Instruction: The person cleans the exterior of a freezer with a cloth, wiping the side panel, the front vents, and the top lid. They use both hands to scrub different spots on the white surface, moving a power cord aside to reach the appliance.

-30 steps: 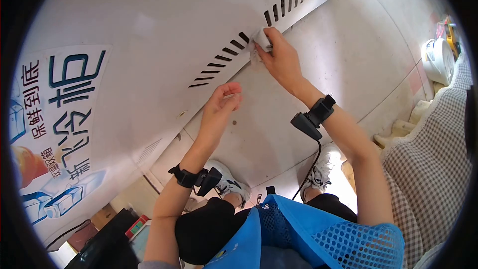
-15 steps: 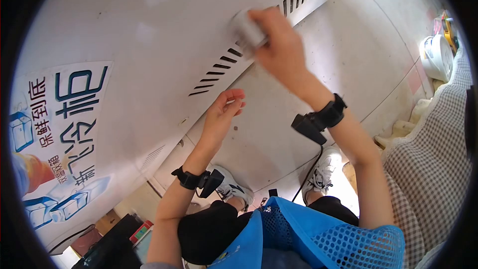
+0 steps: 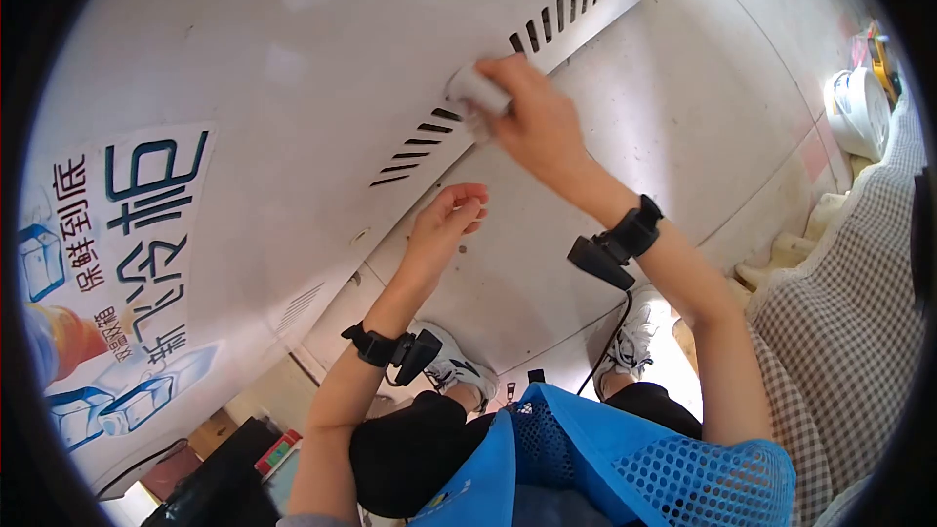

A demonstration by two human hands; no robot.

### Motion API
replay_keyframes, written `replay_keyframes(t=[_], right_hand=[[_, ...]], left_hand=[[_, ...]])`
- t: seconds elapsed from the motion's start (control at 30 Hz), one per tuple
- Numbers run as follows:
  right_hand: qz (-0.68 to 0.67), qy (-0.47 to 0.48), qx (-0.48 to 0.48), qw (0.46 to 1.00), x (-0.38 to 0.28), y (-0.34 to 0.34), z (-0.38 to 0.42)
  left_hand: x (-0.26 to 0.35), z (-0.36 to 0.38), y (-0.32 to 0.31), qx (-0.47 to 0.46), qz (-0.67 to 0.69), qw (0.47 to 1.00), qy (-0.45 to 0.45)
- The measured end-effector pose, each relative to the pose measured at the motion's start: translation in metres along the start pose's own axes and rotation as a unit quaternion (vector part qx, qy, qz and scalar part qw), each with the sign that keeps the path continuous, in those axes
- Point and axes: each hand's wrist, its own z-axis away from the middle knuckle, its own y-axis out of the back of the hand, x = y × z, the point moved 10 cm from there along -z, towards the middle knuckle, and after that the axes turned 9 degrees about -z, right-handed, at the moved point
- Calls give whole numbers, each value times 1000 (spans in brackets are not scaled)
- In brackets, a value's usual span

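My right hand [image 3: 547, 127] is closed round a wadded whitish cloth [image 3: 478, 90]. It presses the cloth against the white freezer cabinet [image 3: 293, 68], over the middle of a row of dark vent slots [image 3: 417, 142] near the bottom edge. Part of the cloth is hidden behind my fingers. My left hand [image 3: 444, 224] hovers lower down, beside the cabinet's bottom edge and above the floor. Its fingers are loosely bent, and nothing shows in them.
A label with Chinese characters and ice cubes [image 3: 146, 224] covers the cabinet's left part. Pale floor tiles [image 3: 625, 137] lie below, with my shoes [image 3: 630, 337] on them. A white bucket [image 3: 859, 112] and a checked cloth cover [image 3: 839, 303] are on the right. Dark items [image 3: 224, 478] stand lower left.
My right hand has moved with the cloth down and slightly left along the vent slots, uncovering some upper slots. My left hand has shifted slightly right and down.
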Motion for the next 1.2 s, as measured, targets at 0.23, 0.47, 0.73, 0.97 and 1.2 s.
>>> replay_keyframes(t=[0.23, 0.47, 0.73, 0.97, 1.2], right_hand=[[26, 145, 9, 989, -60, -27, 3], [-8, 43, 116, 992, -16, 15, -17], [5, -288, 145, 947, 162, 21, 50], [1, -332, 48, 942, 127, 9, 40], [16, -245, 276, 929, 156, 98, -16]], left_hand=[[-23, 2, 3, 7, -15, 1000, 27], [-23, 2, 0, -24, -17, 999, 28], [-38, 3, -15, -48, -22, 998, 42], [-34, -5, -23, -61, -41, 996, 53], [-38, -1, -18, -50, -38, 996, 64]])
